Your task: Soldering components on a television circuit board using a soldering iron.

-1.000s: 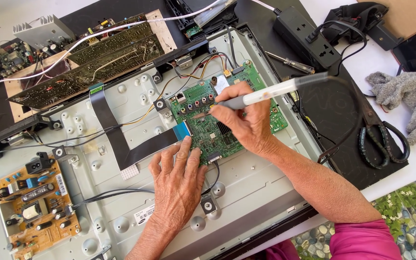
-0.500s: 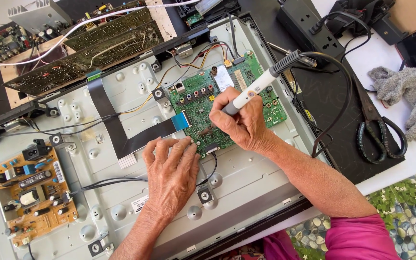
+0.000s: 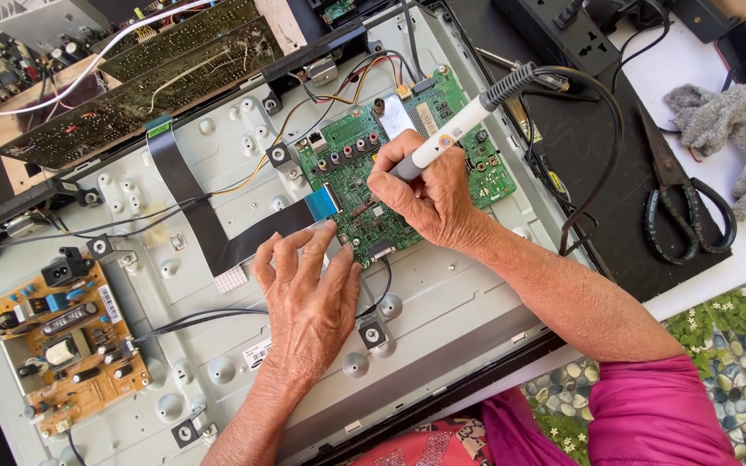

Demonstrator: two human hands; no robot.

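Observation:
My right hand (image 3: 425, 194) grips a white-handled soldering iron (image 3: 455, 129) like a pen, its tip touching the lower part of the green circuit board (image 3: 351, 168) mounted on a grey metal chassis (image 3: 218, 155). The iron's black cord (image 3: 597, 147) loops off to the right. My left hand (image 3: 308, 298) lies flat on the chassis, fingertips at the board's lower edge, next to a wide black ribbon cable (image 3: 218, 233) with a blue end. It holds nothing.
A tan power board (image 3: 62, 341) sits at the chassis's left end. A long brown circuit board (image 3: 131, 78) lies at the back. Black scissors (image 3: 679, 207) and a grey cloth (image 3: 736, 129) lie at right, a black power strip (image 3: 554, 34) behind.
My right hand swung the soldering iron from lying nearly level to a steeper pen grip, tip down on the board. My left hand slid up toward the board's lower edge.

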